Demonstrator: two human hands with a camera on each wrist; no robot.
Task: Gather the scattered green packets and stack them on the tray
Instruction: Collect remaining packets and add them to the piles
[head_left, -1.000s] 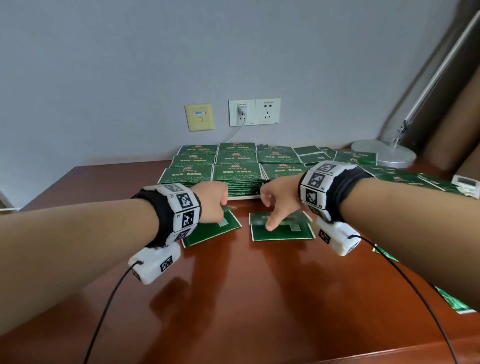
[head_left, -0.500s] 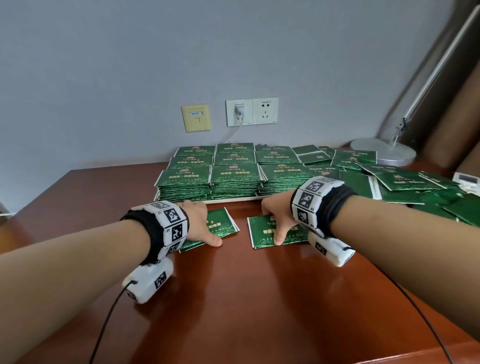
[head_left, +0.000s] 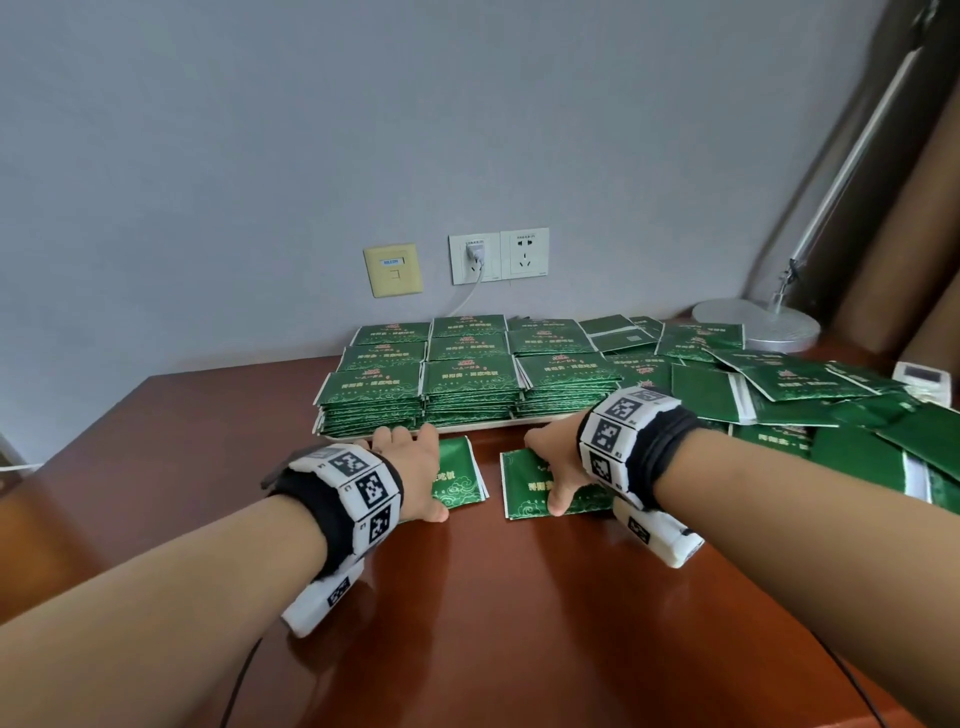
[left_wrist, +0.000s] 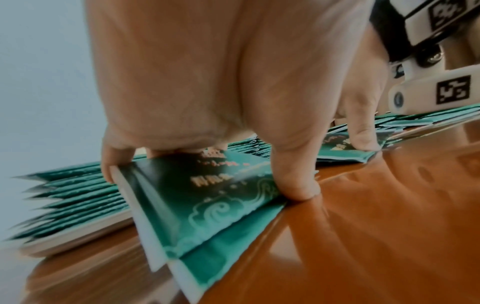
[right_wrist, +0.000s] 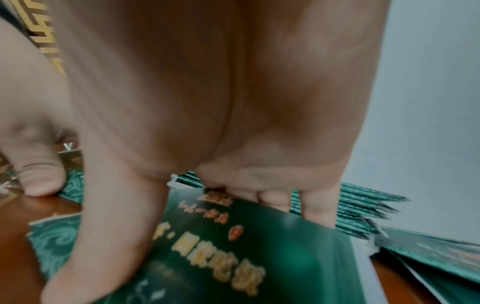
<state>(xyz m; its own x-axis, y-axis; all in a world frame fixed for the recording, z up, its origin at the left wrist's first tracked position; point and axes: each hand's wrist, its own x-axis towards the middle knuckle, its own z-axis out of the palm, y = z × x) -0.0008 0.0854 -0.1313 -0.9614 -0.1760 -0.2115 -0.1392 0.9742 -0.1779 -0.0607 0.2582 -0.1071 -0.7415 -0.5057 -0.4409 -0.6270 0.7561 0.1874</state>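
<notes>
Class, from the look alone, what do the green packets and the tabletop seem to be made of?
Green printed packets: likely glossy foil or plastic film, given the sheen, white sealed edges and zigzag ends. Reddish-brown tabletop: probably lacquered wood or veneer, since it mirrors the arms.

Interior of a room resembling an office, hotel room or study; which of these cannot be told. A polished reddish-brown wooden surface stands against a plain grey painted wall. Wall fittings just above the surface: a yellowed data-port plate and, beside it, a white double power socket with a white charger plugged into its left half, the cable trailing down. At the far right corner, the round metal base of a desk lamp rests on the surface, its silver arm slanting upward before brown curtain folds.
</notes>
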